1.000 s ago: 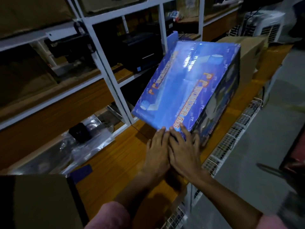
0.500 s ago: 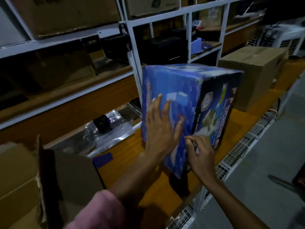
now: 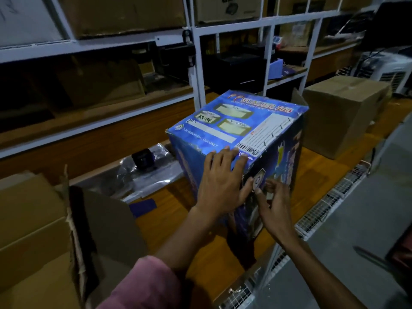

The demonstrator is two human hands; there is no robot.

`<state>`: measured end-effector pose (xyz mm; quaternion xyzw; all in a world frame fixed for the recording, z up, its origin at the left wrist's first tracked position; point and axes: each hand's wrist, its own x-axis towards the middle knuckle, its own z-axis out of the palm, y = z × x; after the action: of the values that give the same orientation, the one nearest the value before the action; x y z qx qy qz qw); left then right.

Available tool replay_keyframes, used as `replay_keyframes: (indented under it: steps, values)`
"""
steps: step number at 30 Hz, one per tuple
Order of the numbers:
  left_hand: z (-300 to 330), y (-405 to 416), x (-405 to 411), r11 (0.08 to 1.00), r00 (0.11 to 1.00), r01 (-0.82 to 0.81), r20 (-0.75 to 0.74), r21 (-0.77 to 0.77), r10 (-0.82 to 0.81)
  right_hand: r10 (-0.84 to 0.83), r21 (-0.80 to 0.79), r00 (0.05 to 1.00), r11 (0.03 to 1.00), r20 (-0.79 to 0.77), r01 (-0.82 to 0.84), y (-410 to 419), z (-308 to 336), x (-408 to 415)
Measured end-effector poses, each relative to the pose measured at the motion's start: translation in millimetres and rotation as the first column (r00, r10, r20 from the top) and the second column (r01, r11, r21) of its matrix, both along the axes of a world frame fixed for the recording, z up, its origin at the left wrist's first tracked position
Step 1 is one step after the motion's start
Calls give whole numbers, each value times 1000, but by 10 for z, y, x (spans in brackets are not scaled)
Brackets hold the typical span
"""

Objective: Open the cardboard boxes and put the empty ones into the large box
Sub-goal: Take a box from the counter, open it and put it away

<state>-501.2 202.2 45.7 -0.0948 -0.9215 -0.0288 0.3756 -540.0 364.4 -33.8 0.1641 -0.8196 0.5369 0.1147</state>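
Observation:
A blue printed cardboard box [image 3: 225, 121] stands on the wooden shelf top [image 3: 169, 221] in the middle of the view, its labelled face up. My left hand [image 3: 220, 181] lies flat with spread fingers over the box's near upper edge. My right hand [image 3: 275, 204] pinches at the box's near right face, at a strip or flap I cannot make out. A large brown cardboard box [image 3: 38, 237] with an upright torn flap sits open at the lower left.
A closed brown box [image 3: 343, 112] stands further right on the same shelf. Clear plastic wrapping with a small black object [image 3: 142, 159] lies behind the blue box. White metal shelving [image 3: 198, 70] rises behind. A wire mesh edge [image 3: 330, 201] borders the grey floor on the right.
The blue box has been turned from tilted on its edge to upright with its label face up. My left hand shifted to its near top edge; my right hand stays picking at the right face.

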Motion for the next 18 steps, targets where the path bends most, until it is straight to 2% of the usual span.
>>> replay_keyframes:
  steps: [5,9,11,14,18]
  values:
    - [-263,-267,566,989,988,-11,-150,147,34,-7,-73,998,997,-54,3,-177,210,-2]
    - [-492,-452,1102,944,951,-126,-234,304,202,13,-147,992,989,-128,-32,-333,324,28]
    - [-543,-538,1343,884,934,-234,-160,405,320,29,-168,985,984,-173,-58,-411,384,80]
    - [-525,-666,1613,750,895,-413,78,517,439,40,-167,975,983,-216,-77,-541,509,186]
    - [-429,-800,1828,629,799,-600,403,494,447,66,-153,939,980,-337,-124,-693,630,282]
